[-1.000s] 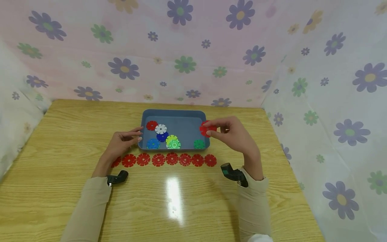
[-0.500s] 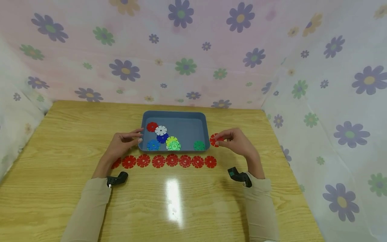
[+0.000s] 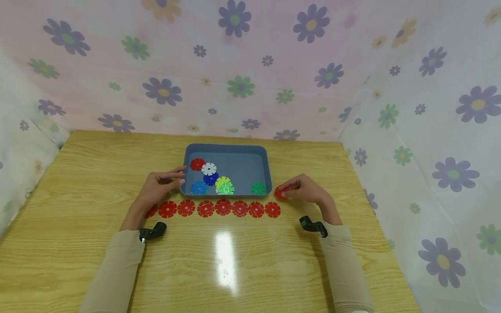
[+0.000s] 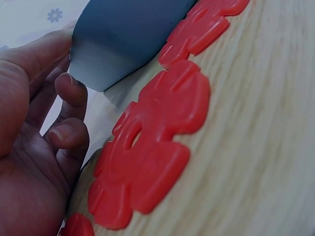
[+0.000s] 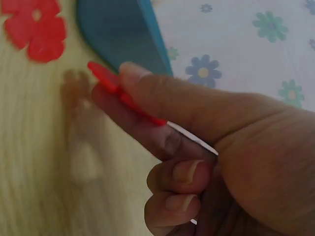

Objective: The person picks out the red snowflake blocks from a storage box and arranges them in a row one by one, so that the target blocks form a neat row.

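In the head view my right hand [image 3: 307, 189] pinches a red notched plastic disc [image 3: 280, 193] between thumb and index finger, low over the table just right of the tray. The right wrist view shows this red disc [image 5: 106, 78] tilted between the fingertips, the other fingers curled in. My left hand [image 3: 158, 187] rests at the left end of the grey-blue tray [image 3: 246, 152]; its fingertips touch the rim and wall, fingers relaxed. Before the tray lies a row of several red discs [image 3: 223, 207]; its left end is partly hidden by my left wrist.
Inside the tray lie a red disc [image 3: 197, 164], a white disc [image 3: 209, 169], blue discs [image 3: 199, 188], yellow and pale green discs [image 3: 226, 188], and a green disc [image 3: 258, 188]. A flowered cloth [image 3: 250, 87] stands behind the wooden table [image 3: 188, 269].
My right hand has carried the red disc from over the tray's right rim, rightward and down toward the table near the row's right end. My left hand stays at the tray.
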`<state>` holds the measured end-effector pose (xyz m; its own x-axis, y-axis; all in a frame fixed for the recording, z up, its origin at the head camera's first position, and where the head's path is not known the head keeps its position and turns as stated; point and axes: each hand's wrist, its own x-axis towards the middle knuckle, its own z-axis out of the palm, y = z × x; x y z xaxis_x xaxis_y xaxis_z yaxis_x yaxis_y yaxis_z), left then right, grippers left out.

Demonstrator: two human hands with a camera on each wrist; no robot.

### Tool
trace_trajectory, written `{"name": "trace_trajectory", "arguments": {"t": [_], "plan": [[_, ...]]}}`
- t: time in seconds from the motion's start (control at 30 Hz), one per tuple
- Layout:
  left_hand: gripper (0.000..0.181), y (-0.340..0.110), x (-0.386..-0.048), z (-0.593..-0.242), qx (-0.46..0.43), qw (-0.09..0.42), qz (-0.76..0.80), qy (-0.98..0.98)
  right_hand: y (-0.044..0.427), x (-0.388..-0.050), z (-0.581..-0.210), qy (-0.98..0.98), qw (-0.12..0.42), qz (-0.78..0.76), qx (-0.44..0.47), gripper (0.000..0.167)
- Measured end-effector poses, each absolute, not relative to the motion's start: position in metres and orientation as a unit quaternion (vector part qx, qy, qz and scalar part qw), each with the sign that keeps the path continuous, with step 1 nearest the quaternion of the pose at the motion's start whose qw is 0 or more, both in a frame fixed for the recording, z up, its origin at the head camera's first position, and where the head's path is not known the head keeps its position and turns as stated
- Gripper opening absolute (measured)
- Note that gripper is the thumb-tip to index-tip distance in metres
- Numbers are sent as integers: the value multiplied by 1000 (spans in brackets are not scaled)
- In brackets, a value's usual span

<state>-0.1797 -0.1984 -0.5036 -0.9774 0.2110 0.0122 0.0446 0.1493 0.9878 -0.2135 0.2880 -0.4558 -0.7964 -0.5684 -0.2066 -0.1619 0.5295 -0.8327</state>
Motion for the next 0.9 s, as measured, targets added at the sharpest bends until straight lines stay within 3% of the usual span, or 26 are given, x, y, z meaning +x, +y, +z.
{"name": "trace_trajectory", "arguments": {"t": [0.37,0.9], "plan": [[38,-197,-178,-505,84,65,651,752,295,-203,-463,883,203,-357,-228,19],[38,-197,-178,-503,77,65,646,757,304,-196,-471,865,242,-393,-196,15]]}}
